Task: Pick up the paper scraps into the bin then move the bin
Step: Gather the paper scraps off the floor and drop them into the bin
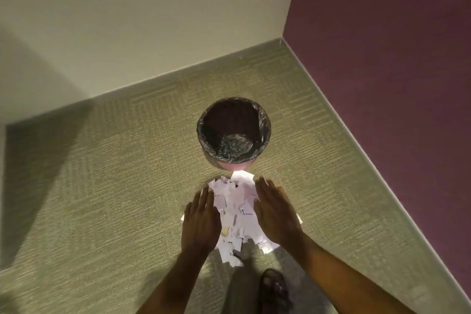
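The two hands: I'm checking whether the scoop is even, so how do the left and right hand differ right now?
The left hand sits nearer the camera, its fingertips short of the pile's far edge; the right hand reaches farther toward the bin. The left flanks the paper scraps on their left, the right on their right. Both are open, flat, palms down, holding nothing.

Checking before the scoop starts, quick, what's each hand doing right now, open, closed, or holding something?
Left hand: open, fingers flat, holding nothing, at the left edge of the paper scraps.
Right hand: open, fingers spread, holding nothing, at the pile's right edge.
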Demonstrator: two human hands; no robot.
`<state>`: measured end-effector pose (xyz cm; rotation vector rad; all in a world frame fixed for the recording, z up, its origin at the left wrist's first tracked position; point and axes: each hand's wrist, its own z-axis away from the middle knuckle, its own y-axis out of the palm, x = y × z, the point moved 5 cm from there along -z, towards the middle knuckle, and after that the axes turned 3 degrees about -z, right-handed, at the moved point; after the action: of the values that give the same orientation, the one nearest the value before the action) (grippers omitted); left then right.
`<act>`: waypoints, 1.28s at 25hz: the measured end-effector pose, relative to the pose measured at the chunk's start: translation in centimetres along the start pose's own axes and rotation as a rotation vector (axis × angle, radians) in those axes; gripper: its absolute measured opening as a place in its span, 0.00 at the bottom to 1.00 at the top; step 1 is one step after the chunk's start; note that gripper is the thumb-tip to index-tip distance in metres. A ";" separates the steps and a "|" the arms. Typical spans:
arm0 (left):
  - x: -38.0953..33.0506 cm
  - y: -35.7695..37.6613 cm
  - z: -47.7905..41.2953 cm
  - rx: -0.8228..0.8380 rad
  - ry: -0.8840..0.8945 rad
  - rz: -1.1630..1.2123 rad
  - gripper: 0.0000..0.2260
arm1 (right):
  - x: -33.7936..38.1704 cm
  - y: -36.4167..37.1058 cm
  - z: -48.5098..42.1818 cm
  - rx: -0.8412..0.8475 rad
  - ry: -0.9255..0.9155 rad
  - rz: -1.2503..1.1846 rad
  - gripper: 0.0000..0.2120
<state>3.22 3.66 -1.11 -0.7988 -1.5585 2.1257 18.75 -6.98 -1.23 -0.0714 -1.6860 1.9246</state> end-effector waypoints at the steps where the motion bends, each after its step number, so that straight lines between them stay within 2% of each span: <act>1: 0.5 2.4 -0.7 0.021 -0.005 0.011 0.23 | -0.7 2.1 -0.7 -0.018 0.014 0.016 0.31; 3: 1.5 7.2 -2.1 0.024 -0.006 0.015 0.24 | -1.7 6.2 -1.9 0.021 0.057 -0.007 0.34; 7: 2.7 15.3 -4.4 0.051 0.042 0.036 0.22 | -3.4 13.7 -4.4 0.088 0.006 0.085 0.28; 16: 4.3 25.9 -8.6 0.076 0.084 -0.011 0.24 | -6.9 21.9 -10.0 0.155 -0.085 0.006 0.27; 19: 5.2 28.5 -9.4 0.091 0.081 -0.073 0.26 | -7.2 24.4 -11.3 0.193 -0.141 0.074 0.28; 22: 6.1 29.9 -10.8 0.106 0.112 -0.092 0.31 | -7.8 27.1 -12.5 0.321 -0.155 0.149 0.32; 27: 7.5 31.9 -13.6 0.185 0.134 -0.145 0.41 | -8.1 30.5 -13.9 0.462 -0.143 0.180 0.44; 30: 8.1 32.8 -14.3 0.201 0.123 -0.112 0.42 | -8.1 31.8 -13.5 0.535 -0.151 0.208 0.50; 32: 8.0 32.7 -14.1 0.123 0.198 -0.119 0.43 | -8.2 32.0 -12.7 0.543 -0.160 0.249 0.50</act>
<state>7.04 8.72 -37.02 -0.8255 -1.3276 1.9708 18.51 -0.55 -36.07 0.0879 -1.2347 2.5728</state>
